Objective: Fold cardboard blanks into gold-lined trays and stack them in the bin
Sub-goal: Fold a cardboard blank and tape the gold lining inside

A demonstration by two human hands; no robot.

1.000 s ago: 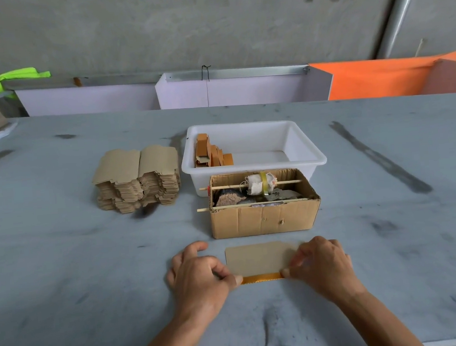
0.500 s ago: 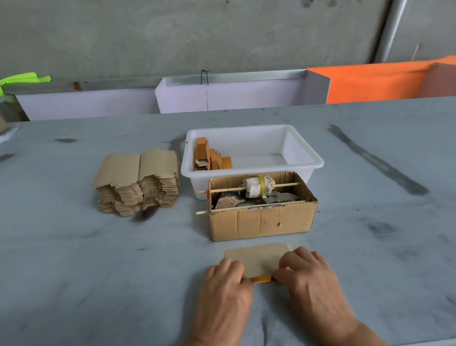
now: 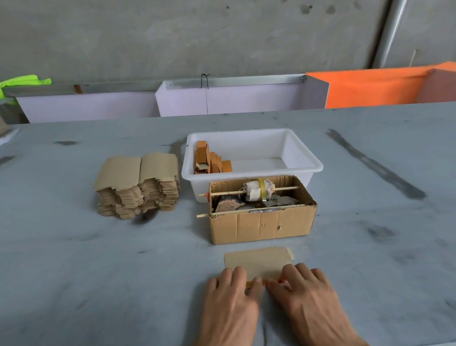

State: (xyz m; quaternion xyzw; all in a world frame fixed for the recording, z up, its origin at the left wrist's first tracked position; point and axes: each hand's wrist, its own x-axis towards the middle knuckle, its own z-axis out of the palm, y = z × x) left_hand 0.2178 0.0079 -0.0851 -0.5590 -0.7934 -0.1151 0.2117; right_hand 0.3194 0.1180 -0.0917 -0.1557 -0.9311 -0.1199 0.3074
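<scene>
I see the scuffed grey table (image 3: 65,267) carrying a white plastic bin (image 3: 299,153) with orange-gold folded trays (image 3: 211,160) leaning at its left end. Left of it sits a ragged stack of kraft blanks (image 3: 138,185). Near me one flat matte blank (image 3: 257,260) lies under both hands: left hand (image 3: 229,306) and right hand (image 3: 310,300) press its near edge, fingers fairly straight, thumbs possibly pinching the fold.
</scene>
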